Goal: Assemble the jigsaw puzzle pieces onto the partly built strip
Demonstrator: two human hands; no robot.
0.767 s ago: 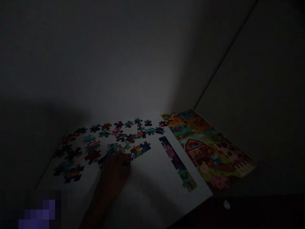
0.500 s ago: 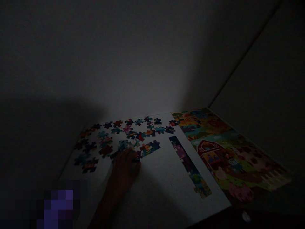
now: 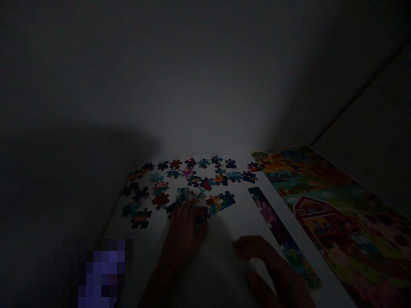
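Dimly lit, the head view shows a white board (image 3: 237,222) with many loose puzzle pieces (image 3: 180,179) scattered over its far part. The left hand (image 3: 186,229) lies flat on the board, palm down, fingers stretched forward and a little apart; its fingertips touch a dark piece (image 3: 201,213) at the near edge of the scattered group. It grips nothing that I can see. Just beside these fingertips, to the right, lies a small joined cluster (image 3: 221,202). The right hand (image 3: 266,261) hovers low over the board, fingers loosely curled; whether it holds a piece I cannot tell. Near it a joined strip (image 3: 282,235) runs diagonally. Further right lies a colourful farm picture (image 3: 337,205).
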